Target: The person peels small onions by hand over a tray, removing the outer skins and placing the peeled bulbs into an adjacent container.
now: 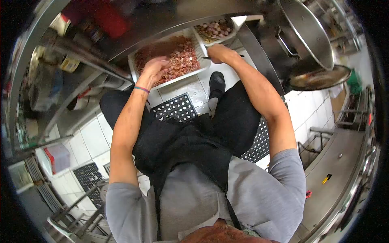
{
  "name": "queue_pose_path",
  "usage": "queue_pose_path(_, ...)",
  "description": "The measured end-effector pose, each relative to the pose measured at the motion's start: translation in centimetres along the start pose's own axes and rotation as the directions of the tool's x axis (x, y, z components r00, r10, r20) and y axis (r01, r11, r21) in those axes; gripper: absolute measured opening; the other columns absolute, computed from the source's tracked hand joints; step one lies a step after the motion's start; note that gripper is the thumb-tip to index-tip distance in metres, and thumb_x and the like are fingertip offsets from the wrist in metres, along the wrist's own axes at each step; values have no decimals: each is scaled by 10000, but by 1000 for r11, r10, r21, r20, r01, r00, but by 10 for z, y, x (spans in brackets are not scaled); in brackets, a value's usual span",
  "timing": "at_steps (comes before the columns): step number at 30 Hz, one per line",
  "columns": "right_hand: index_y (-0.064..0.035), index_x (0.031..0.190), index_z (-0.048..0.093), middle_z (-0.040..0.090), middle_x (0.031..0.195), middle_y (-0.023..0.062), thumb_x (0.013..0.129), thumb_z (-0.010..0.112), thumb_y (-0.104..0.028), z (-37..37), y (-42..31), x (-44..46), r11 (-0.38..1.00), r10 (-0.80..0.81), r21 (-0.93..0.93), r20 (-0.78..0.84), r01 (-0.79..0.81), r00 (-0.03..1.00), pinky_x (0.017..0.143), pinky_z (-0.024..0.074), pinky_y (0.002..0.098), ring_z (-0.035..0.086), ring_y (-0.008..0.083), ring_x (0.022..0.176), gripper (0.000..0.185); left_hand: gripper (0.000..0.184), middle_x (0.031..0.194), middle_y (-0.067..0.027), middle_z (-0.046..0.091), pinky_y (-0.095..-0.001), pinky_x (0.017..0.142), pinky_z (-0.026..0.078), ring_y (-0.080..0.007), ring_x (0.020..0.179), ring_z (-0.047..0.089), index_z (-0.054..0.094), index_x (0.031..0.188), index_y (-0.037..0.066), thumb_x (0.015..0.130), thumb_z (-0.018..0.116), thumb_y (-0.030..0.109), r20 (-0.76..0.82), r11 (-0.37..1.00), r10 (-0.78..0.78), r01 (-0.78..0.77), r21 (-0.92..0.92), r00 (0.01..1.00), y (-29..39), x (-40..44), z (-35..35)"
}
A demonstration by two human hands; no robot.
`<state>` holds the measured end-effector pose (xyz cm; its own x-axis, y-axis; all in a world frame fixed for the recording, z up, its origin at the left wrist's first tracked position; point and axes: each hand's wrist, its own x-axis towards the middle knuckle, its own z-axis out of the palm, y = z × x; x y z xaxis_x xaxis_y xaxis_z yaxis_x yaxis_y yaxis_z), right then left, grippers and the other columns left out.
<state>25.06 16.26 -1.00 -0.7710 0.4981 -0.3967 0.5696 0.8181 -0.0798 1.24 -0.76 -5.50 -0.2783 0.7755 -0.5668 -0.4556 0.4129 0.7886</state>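
My left hand [154, 68] reaches over a white perforated crate [200, 47] heaped with reddish-pink pieces that look like small onions or shallots and their skins [184, 58]. Its fingertips blend into the heap, so whether they grip a piece cannot be made out. Closed in a fist, my right hand [221, 54] is at the crate's right side. It holds a knife [206, 58], whose thin blade points left toward the crate. Just beyond that hand, a second white container [222, 39] holds a bowl of pinkish-purple bulbs [214, 29].
A large steel pot [308, 36] stands on the right, with a round pan or lid [320, 78] below it. Black perforated mats [176, 108] lie on the white tiled floor. A steel surface [336, 170] at right carries a yellow-and-black tool [327, 178]. Metal shelving is on the left.
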Motion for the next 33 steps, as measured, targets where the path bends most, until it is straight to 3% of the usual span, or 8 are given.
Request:
queue_pose_path(6, -3, 960, 699, 676, 1019, 197, 721, 642, -93, -38, -28, -33, 989, 91, 115, 41, -95, 995, 744, 538, 423, 668, 333, 936, 261, 265, 953, -85, 576, -269, 581, 510, -162, 705, 549, 520, 1177, 2, 916, 543, 42, 81, 989, -122, 129, -78, 989, -26, 34, 0)
queue_pose_path(13, -40, 1076, 673, 643, 1142, 164, 788, 647, -115, -39, -31, -25, 992, 107, 61, 101, -113, 989, 826, 522, 438, 638, 314, 1029, 298, 179, 857, -80, 565, -305, 670, 545, -193, 758, 598, 552, 1090, -10, 942, 498, 75, 61, 961, -238, 244, -127, 969, -2, 109, 51)
queue_pose_path(16, -47, 1078, 672, 647, 1139, 151, 812, 640, -154, -35, -29, -24, 990, 139, 7, 119, -141, 983, 831, 521, 440, 638, 304, 1037, 289, 334, 907, -116, 625, -292, 759, 507, -153, 834, 610, 616, 1033, -14, 928, 544, 295, 632, 902, 137, -360, 239, 763, 25, 148, 76)
queue_pose_path(20, -57, 1126, 664, 634, 1197, 112, 842, 625, -181, -50, -27, -43, 984, 150, 72, 137, -161, 979, 875, 501, 432, 615, 271, 1097, 312, 401, 1205, -232, 486, -359, 878, 522, -285, 1048, 554, 387, 1237, -90, 942, 474, 168, 415, 799, 106, -326, 505, 904, 21, 163, 87)
queue_pose_path(25, -46, 1064, 692, 640, 1163, 168, 835, 600, -133, -43, -13, -32, 982, 148, 124, -41, -142, 988, 846, 521, 442, 631, 314, 1062, 262, 366, 1136, -166, 567, -327, 752, 565, -276, 987, 607, 438, 1288, -48, 935, 484, 36, 26, 971, 6, -12, 237, 1000, 0, 103, 63)
queue_pose_path(28, -44, 1040, 700, 656, 1123, 173, 828, 601, -103, -49, -14, -28, 984, 144, 118, -106, -132, 984, 805, 539, 426, 644, 318, 1035, 241, 250, 968, -113, 674, -319, 731, 541, -258, 884, 655, 620, 1128, 24, 888, 559, 58, -29, 759, 123, -75, 647, 992, -21, 98, 25)
queue_pose_path(30, -45, 1032, 703, 663, 1110, 166, 827, 598, -100, -45, -15, -19, 986, 133, 118, -147, -117, 980, 800, 540, 426, 645, 324, 1031, 237, 217, 936, -149, 684, -359, 745, 535, -273, 850, 672, 678, 1013, 53, 813, 594, 62, 114, 395, 328, -246, 885, 938, -34, 93, 13)
queue_pose_path(33, -51, 1036, 704, 673, 1092, 153, 831, 591, -98, -51, -25, -13, 983, 144, 136, -146, -124, 979, 805, 538, 416, 646, 318, 1033, 239, 146, 907, -148, 693, -385, 799, 518, -303, 861, 674, 727, 870, 88, 751, 649, 121, 393, 0, 364, -422, 907, 844, -56, 96, 9)
